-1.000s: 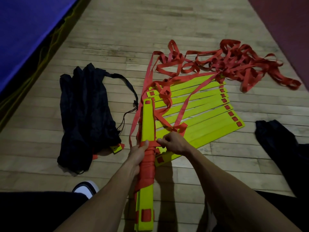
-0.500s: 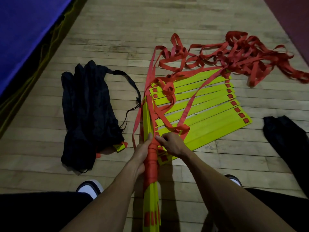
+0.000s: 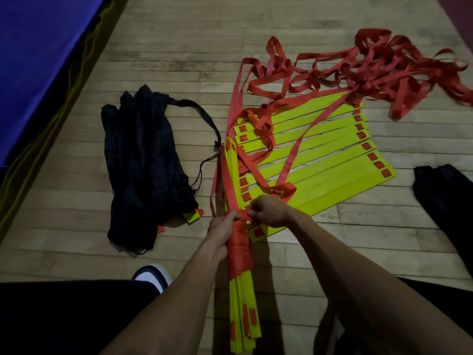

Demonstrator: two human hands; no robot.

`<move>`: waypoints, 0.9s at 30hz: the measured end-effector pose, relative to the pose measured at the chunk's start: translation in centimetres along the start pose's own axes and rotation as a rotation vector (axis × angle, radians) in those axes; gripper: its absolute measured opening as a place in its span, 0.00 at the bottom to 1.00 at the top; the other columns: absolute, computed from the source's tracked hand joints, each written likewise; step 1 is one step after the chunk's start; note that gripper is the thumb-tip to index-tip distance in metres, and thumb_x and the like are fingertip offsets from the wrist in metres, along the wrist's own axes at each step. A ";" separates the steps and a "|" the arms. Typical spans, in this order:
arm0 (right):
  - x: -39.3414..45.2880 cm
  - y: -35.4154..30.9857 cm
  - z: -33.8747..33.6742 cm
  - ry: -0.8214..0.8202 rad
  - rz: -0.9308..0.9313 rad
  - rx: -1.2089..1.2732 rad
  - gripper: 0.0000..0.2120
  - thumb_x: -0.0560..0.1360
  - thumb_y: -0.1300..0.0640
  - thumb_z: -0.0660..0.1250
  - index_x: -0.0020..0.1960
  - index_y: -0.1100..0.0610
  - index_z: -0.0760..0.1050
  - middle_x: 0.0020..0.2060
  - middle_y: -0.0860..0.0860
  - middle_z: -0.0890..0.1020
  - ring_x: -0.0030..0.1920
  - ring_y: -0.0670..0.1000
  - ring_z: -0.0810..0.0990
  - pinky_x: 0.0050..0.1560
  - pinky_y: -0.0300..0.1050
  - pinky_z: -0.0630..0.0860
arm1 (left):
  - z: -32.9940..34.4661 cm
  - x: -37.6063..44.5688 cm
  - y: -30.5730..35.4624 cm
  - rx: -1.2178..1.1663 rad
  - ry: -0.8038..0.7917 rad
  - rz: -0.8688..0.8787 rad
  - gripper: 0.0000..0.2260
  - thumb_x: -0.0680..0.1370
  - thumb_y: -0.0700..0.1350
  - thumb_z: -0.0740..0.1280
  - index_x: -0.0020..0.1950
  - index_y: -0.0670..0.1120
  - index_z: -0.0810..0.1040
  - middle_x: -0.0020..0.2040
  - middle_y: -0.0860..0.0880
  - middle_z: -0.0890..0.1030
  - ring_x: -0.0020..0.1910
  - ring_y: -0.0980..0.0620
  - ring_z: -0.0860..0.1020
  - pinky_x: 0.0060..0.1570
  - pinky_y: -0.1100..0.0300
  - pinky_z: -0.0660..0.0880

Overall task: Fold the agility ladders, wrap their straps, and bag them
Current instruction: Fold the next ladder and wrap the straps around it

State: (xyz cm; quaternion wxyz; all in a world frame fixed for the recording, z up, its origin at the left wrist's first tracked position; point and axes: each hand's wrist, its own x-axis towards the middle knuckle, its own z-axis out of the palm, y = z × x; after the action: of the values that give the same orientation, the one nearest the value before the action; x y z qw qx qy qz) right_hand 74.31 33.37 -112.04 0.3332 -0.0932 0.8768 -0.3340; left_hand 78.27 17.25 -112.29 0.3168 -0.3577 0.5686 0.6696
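A: Where's the bundle now?

B: Right in front of the person, over the wooden floor (image 3: 256, 26). The stacked yellow rungs (image 3: 243, 316) stand on edge, narrower to the eye than a second ago, when the flat face of the top rung showed. The left hand (image 3: 221, 230) grips the stack from the left side, thumb up against the red wrap (image 3: 239, 248).

A: And the right?

B: The right hand (image 3: 266, 211) pinches the red strap (image 3: 286, 160) just above the wrap, fingers curled round it. The two hands sit close together, nearly touching across the bundle, much as they did half a second ago.

A: Anything shifted with the loose strap?

B: The strap runs up from the right hand across the second ladder (image 3: 320, 160), whose rungs lie fanned flat on the floor. The tangled strap pile (image 3: 384, 65) beyond it has drifted toward the upper right of the view, since the head has turned a little.

A: The bag?

B: The black bag (image 3: 143, 162) lies to the left, well apart from the hands, with a yellow rung end (image 3: 192, 217) poking out of its mouth, same spot as before. A white shoe toe (image 3: 153, 276) shows by the left forearm, and dark cloth (image 3: 445, 201) lies at the right edge, a blue mat (image 3: 38, 47) at far left
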 end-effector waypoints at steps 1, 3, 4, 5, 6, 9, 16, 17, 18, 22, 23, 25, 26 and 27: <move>0.0 0.0 -0.1 -0.036 0.006 -0.069 0.11 0.81 0.59 0.62 0.43 0.61 0.79 0.39 0.54 0.82 0.38 0.51 0.78 0.44 0.47 0.75 | 0.0 -0.3 -0.1 -0.001 0.012 -0.005 0.07 0.76 0.41 0.68 0.52 0.41 0.80 0.41 0.39 0.82 0.35 0.43 0.80 0.44 0.46 0.80; -0.1 0.2 -0.1 -0.107 0.032 -0.163 0.11 0.81 0.59 0.61 0.45 0.60 0.80 0.43 0.55 0.84 0.42 0.54 0.81 0.50 0.51 0.79 | -0.1 -0.9 0.1 -0.015 0.014 -0.026 0.06 0.78 0.41 0.64 0.51 0.43 0.80 0.43 0.39 0.81 0.35 0.43 0.80 0.41 0.48 0.81; -0.2 0.3 -0.1 -0.137 0.046 -0.176 0.11 0.81 0.59 0.61 0.47 0.61 0.81 0.44 0.56 0.85 0.44 0.55 0.83 0.52 0.54 0.80 | -0.3 -1.0 0.1 -0.034 0.005 -0.037 0.07 0.78 0.41 0.63 0.52 0.43 0.79 0.44 0.40 0.82 0.35 0.43 0.80 0.38 0.50 0.81; -0.3 0.2 0.0 -0.153 0.058 -0.171 0.11 0.80 0.59 0.61 0.47 0.61 0.81 0.45 0.57 0.85 0.45 0.56 0.84 0.53 0.55 0.80 | -0.5 -1.1 0.1 -0.054 -0.006 -0.047 0.08 0.78 0.42 0.63 0.54 0.43 0.79 0.44 0.40 0.82 0.36 0.43 0.80 0.36 0.51 0.81; -0.3 0.0 0.1 -0.151 0.065 -0.169 0.10 0.80 0.58 0.62 0.47 0.61 0.81 0.45 0.57 0.85 0.45 0.56 0.84 0.53 0.56 0.80 | -0.7 -1.1 0.1 -0.067 -0.013 -0.052 0.09 0.79 0.42 0.63 0.55 0.43 0.79 0.43 0.41 0.82 0.35 0.44 0.81 0.34 0.52 0.81; -0.4 -0.8 0.6 -0.045 0.059 -0.229 0.12 0.79 0.54 0.63 0.42 0.59 0.78 0.41 0.56 0.83 0.41 0.56 0.80 0.47 0.52 0.79 | -1.0 -0.7 -0.1 -0.063 -0.017 -0.018 0.16 0.78 0.51 0.70 0.61 0.43 0.79 0.47 0.41 0.85 0.37 0.44 0.83 0.34 0.52 0.81; -1.0 -0.9 1.4 0.287 0.003 0.150 0.19 0.83 0.51 0.59 0.38 0.61 0.73 0.32 0.53 0.77 0.34 0.53 0.74 0.37 0.49 0.68 | -1.0 0.2 0.7 0.038 0.082 0.220 0.23 0.73 0.48 0.78 0.66 0.49 0.76 0.54 0.40 0.85 0.44 0.42 0.84 0.38 0.51 0.81; -1.1 -0.9 1.3 0.294 -0.002 0.181 0.21 0.82 0.46 0.61 0.41 0.63 0.75 0.34 0.55 0.79 0.35 0.53 0.75 0.37 0.49 0.68 | -1.0 0.2 1.1 0.038 0.078 0.240 0.23 0.73 0.48 0.78 0.65 0.48 0.76 0.53 0.40 0.85 0.42 0.41 0.84 0.38 0.50 0.81; -1.1 -0.7 1.1 0.288 0.000 0.216 0.23 0.80 0.42 0.64 0.44 0.63 0.75 0.37 0.56 0.80 0.36 0.52 0.76 0.37 0.48 0.71 | -0.9 0.1 1.6 0.048 0.078 0.257 0.22 0.73 0.48 0.78 0.65 0.48 0.77 0.53 0.40 0.85 0.42 0.41 0.84 0.38 0.49 0.82; -0.9 0.2 -0.6 0.163 0.001 0.413 0.15 0.73 0.48 0.75 0.48 0.57 0.73 0.42 0.55 0.82 0.38 0.48 0.78 0.35 0.39 0.72 | -0.9 -0.2 2.9 0.093 0.062 0.317 0.19 0.75 0.47 0.76 0.64 0.48 0.77 0.52 0.43 0.85 0.42 0.44 0.85 0.36 0.51 0.82; -0.9 0.4 -1.1 0.156 -0.020 0.452 0.12 0.75 0.51 0.74 0.47 0.55 0.73 0.41 0.56 0.81 0.39 0.49 0.77 0.36 0.42 0.73 | -1.0 -0.3 3.0 0.087 0.051 0.326 0.19 0.75 0.46 0.76 0.63 0.47 0.77 0.51 0.43 0.85 0.40 0.46 0.85 0.34 0.54 0.81; -1.0 0.8 -1.6 0.178 -0.041 0.455 0.09 0.78 0.53 0.70 0.43 0.56 0.74 0.38 0.56 0.77 0.37 0.51 0.75 0.37 0.47 0.73 | -0.9 -0.4 3.0 0.074 0.032 0.330 0.18 0.75 0.44 0.76 0.63 0.44 0.78 0.49 0.43 0.86 0.39 0.47 0.86 0.34 0.55 0.81; -1.0 1.0 -1.8 0.201 -0.040 0.436 0.12 0.80 0.52 0.67 0.41 0.58 0.74 0.35 0.55 0.75 0.36 0.51 0.74 0.37 0.48 0.72 | -0.8 -0.4 2.9 0.060 0.025 0.321 0.17 0.75 0.44 0.76 0.62 0.43 0.78 0.48 0.43 0.86 0.39 0.47 0.86 0.34 0.54 0.81; -1.0 1.1 -1.8 0.234 -0.037 0.414 0.16 0.82 0.52 0.64 0.39 0.60 0.74 0.33 0.55 0.74 0.34 0.52 0.73 0.37 0.49 0.71 | -0.8 -0.4 2.9 0.036 0.010 0.303 0.16 0.75 0.43 0.76 0.61 0.42 0.79 0.48 0.42 0.86 0.40 0.46 0.86 0.35 0.54 0.82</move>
State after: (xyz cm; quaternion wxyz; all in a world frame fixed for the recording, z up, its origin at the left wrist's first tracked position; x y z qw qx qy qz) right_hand 73.97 35.50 -111.23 0.2352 0.0002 0.8202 -0.5214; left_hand 76.20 16.03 -110.47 0.2156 -0.2655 0.6296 0.6976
